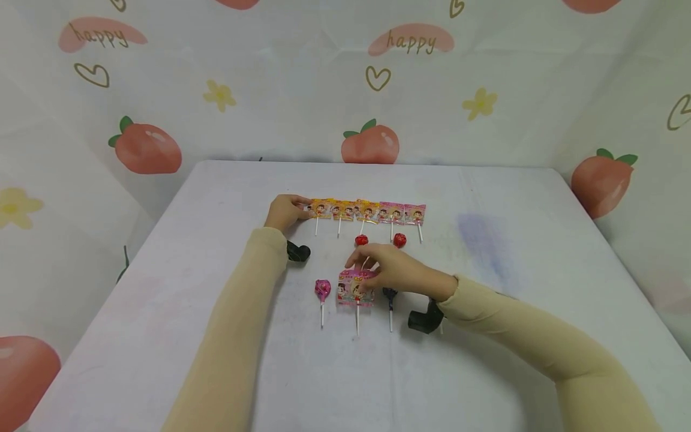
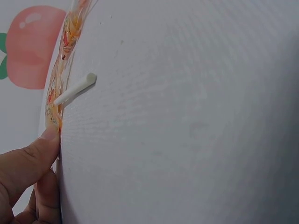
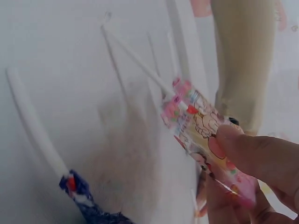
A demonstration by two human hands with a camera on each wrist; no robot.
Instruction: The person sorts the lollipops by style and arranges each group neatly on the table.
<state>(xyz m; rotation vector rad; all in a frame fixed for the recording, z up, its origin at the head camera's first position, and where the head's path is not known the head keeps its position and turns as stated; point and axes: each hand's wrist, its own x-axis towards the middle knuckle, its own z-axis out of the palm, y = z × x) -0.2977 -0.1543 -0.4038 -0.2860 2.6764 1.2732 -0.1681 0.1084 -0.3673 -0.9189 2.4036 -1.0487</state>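
Five packets on sticks [image 1: 367,211] form a row on the white table [image 1: 162,288], three yellow on the left and two pink on the right. At the row's left end the left hand [image 1: 285,211] has its thumb and bent fingers nearly together, pinching the edge of the end yellow packet [image 1: 322,209]. Only the left wrist view brings that thumb close, its tip on the clear wrapper, the white stick [image 2: 77,88] jutting over the table beside it. Nearer the person, the right hand [image 1: 399,270] grips a separate pink packet [image 1: 349,289] between thumb and fingers, the gap no wider than the packet. From above it might seem to lie flat; the right wrist view shows it tilted and raised, its stick casting a shadow. That view also gives the blue wrapper of a lollipop [image 3: 88,205], with red and white on it, which looks almost black from the head. The head view alone shows a magenta lollipop [image 1: 322,289] left of the held packet and two red lollipops [image 1: 399,240] beyond it. Cartoon faces decorate the packets, but their print is too small to read; the backdrop [image 1: 297,120] says "happy" twice.
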